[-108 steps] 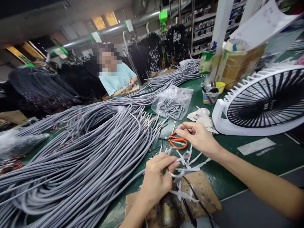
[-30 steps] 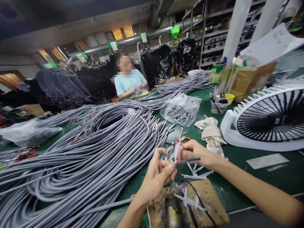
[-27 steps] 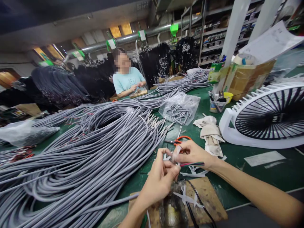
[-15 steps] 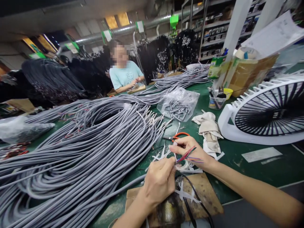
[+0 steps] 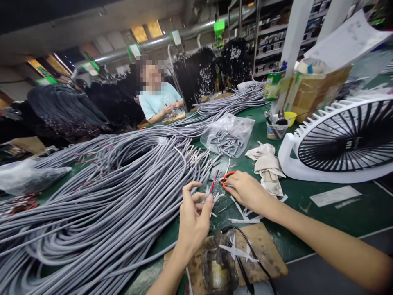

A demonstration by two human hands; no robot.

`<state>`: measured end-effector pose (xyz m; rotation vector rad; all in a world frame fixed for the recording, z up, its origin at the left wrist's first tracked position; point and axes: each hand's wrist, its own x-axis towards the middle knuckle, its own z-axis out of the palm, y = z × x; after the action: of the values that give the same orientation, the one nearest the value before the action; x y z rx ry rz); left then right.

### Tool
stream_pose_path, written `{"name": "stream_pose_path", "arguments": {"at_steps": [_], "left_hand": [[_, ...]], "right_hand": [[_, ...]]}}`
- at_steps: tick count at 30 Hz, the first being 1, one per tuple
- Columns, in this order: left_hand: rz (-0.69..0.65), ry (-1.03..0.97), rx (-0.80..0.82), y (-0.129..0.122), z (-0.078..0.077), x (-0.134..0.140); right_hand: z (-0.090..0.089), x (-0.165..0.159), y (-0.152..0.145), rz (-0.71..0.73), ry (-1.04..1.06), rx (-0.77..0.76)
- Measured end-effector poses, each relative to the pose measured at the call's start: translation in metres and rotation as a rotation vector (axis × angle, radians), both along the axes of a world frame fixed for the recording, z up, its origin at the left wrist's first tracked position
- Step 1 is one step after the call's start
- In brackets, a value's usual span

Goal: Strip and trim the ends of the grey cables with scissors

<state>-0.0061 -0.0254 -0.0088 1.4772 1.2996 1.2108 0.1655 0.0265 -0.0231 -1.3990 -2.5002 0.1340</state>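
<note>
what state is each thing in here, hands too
Coloured wires, ends spread apart
Left hand, holding the wires
Orange-handled scissors, partly covered, opening unclear
Right hand, at the scissors, grip unclear
Grey cables, looped and piled
Clear bag, grey pieces inside
Cloth, crumpled
Fan, running or not unclear

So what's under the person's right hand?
Orange-handled scissors: part of the handle shows by the right hand. The hand covers the rest of the handle, so whether fingers pass through its loops can't be seen.
</note>
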Motion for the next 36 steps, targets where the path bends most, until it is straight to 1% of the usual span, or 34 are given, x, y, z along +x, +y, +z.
{"name": "stream_pose_path", "arguments": {"at_steps": [2, 4, 8, 11, 14, 16, 19, 21, 24, 28, 30, 33, 36], "left_hand": [[-0.004, 0.004, 0.017, -0.002, -0.001, 0.0], [-0.028, -0.019, 0.02, -0.004, -0.001, -0.001], [-0.149, -0.172, -0.031, -0.002, 0.004, -0.005], [-0.215, -0.299, -0.091, 0.003, 0.008, -0.011], [-0.24, -0.368, -0.092, 0.007, 0.011, -0.017], [-0.231, -0.4, -0.032, 0.008, 0.011, -0.02], [-0.206, -0.42, 0.119, 0.007, 0.01, -0.023], [-0.207, -0.397, 0.219, 0.006, 0.008, -0.025], [-0.199, -0.286, 0.341, 0.004, 0.007, -0.028], [-0.198, -0.091, 0.46, 0.001, 0.011, -0.028], [-0.22, -0.012, 0.48, -0.001, 0.013, -0.026], [-0.219, 0.081, 0.491, -0.003, 0.013, -0.023], [-0.234, 0.143, 0.493, -0.003, 0.013, -0.022]], "right_hand": [[-0.002, 0.0, 0.005, -0.108, -0.098, 0.008], [-0.004, 0.001, 0.01, -0.159, -0.137, -0.019], [-0.004, 0.005, 0.012, -0.208, -0.121, -0.042], [0.002, 0.009, 0.009, -0.245, -0.078, -0.044], [0.01, 0.012, 0.008, -0.271, 0.01, -0.029], [0.014, 0.01, 0.007, -0.224, 0.184, -0.04], [0.017, 0.004, 0.003, -0.07, 0.489, -0.056], [0.019, -0.001, -0.002, 0.012, 0.565, -0.061], [0.021, -0.008, -0.01, 0.084, 0.592, -0.086], [0.024, -0.011, -0.017, 0.167, 0.601, -0.092], [0.024, -0.01, -0.019, 0.209, 0.606, -0.095], [0.021, -0.008, -0.02, 0.261, 0.605, -0.111], [0.016, -0.005, -0.019, 0.276, 0.578, -0.109]]}}
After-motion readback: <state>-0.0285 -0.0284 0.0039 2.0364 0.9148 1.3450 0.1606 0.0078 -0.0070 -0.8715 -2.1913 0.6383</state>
